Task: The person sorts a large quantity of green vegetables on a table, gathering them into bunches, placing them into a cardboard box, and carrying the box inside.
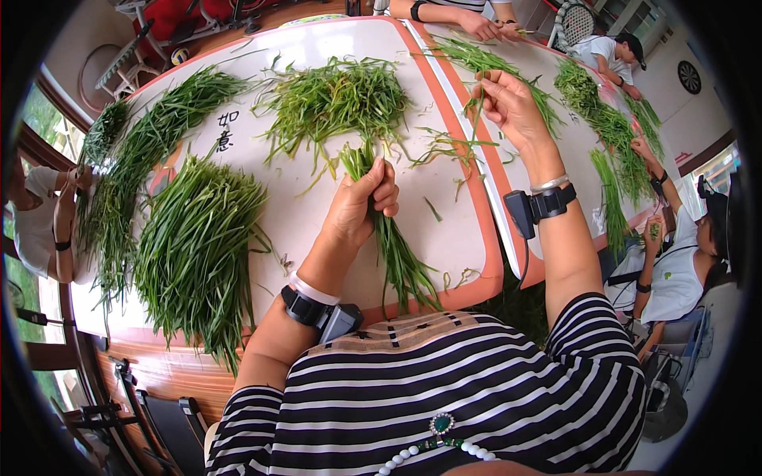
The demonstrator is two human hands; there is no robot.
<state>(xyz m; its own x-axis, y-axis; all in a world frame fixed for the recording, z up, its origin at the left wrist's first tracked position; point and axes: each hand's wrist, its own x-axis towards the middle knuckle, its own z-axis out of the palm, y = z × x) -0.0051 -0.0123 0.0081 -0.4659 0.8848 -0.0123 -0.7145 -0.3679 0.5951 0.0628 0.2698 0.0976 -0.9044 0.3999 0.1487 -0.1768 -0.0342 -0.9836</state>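
A pale table (294, 222) with a salmon-coloured border carries everything. Its biggest load is the dense heap of long green stalks (198, 246) at the near left; a looser, partly yellowed heap (337, 103) lies beyond the hands. Next in size, a slim green bunch (397, 258) sits in the left hand (361, 198) above the table's near edge, fingers and thumb clamped around its upper end, leaves trailing down. The right hand (512, 107) is raised, thumb and forefinger together on a thin strand (476, 111). Two dark written characters (228, 119) stand one above the other on the tabletop, between heaps.
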